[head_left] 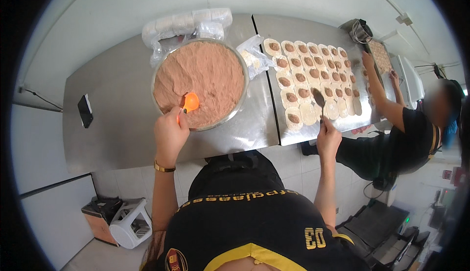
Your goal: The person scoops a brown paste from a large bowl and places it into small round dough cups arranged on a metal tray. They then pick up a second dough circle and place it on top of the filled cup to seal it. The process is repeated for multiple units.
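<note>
Filling step under way at steel table (122,119). Left hand (170,133), fingers clenched on orange spoon (190,102), dips into pink-brown filling in large round metal bowl (199,84). Right hand (328,138), fingers grasping metal spoon (319,99), holds it over rows of dough wrappers (313,77), most already filled. Judged next: portion onto bare wrappers near front edge. Co-worker's arm (384,99) works at far right.

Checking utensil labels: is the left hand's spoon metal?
No. The left hand holds an orange plastic spoon over the bowl of filling; the metal spoon is in the right hand.
</note>
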